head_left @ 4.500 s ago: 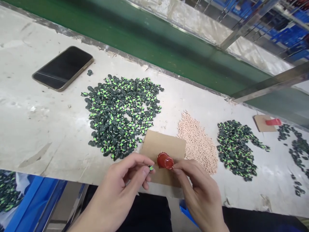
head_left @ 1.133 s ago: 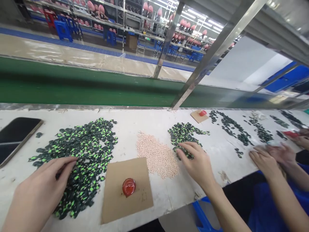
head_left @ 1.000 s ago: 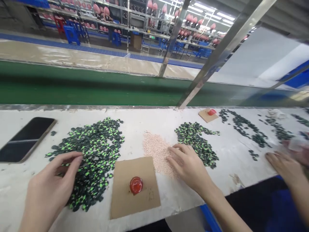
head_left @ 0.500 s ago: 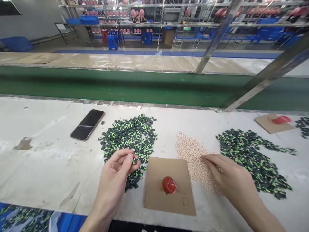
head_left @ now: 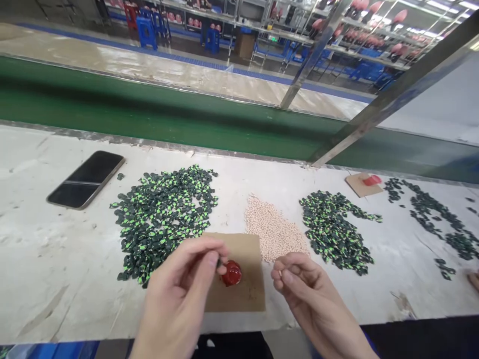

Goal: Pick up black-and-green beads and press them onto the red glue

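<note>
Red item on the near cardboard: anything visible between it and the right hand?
Nothing visible: only cardboard and a strip of tabletop separate the right hand from the red item. The left hand overlaps its left edge in view; contact unclear.

Factory: loaded racks (head_left: 368,56), long workbench (head_left: 90,259)

The left hand (head_left: 181,284) mostly hides what seems a small dark piece (head_left: 219,263)

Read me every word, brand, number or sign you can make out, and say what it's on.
No text is readable here.
Brown cardboard: faint dark marks, too blurred to read.
Small green lit patch in the background, perhaps a sign: too small to read.
Phone: dark screen, no writing visible.
Dark clothing: white mark, unreadable.
</note>
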### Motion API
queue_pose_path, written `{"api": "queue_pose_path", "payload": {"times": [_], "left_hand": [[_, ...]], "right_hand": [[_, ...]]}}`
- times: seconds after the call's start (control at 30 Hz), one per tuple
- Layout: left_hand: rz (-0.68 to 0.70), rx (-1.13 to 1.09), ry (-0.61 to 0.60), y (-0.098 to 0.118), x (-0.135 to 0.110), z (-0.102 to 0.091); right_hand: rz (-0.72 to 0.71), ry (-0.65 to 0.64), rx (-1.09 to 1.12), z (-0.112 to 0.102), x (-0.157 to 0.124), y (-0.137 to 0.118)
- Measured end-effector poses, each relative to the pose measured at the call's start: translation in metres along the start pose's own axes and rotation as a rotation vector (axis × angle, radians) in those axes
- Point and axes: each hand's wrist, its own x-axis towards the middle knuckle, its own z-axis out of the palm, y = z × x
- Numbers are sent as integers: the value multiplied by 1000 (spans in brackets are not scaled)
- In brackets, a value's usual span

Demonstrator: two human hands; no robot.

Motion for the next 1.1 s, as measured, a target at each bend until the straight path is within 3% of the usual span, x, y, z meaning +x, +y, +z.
{"api": "queue_pose_path", "payload": {"times": [0.13, 0.3, 0.4, 0.47, 0.67, 0.83, 0.93, 1.1], "left_hand": [[96, 6, -134, -9, -10, 3], [586, 285, -379, -31, -12, -7], [865, 487, -416, -36, -10, -9], [947, 540, -410, -36, -8, -9], [932, 601, -385, -38, -10, -6], [962, 620, -251, -51, -12, -1], [929, 615, -232, -56, -13, 0], [825, 626, -299, -52, -15, -3]], "right_hand": [[161, -18, 221, 14, -9, 1], [195, 7, 261, 24, -11, 1], [130, -68, 220, 21, -13, 7], [85, -50, 162, 18, -14, 10], [-79, 46, -92, 20, -16, 13], [-234, 138, -245, 27, -22, 22], [-257, 151, -280, 28, -25, 26], [-232, 118, -260, 28, -23, 25]]}}
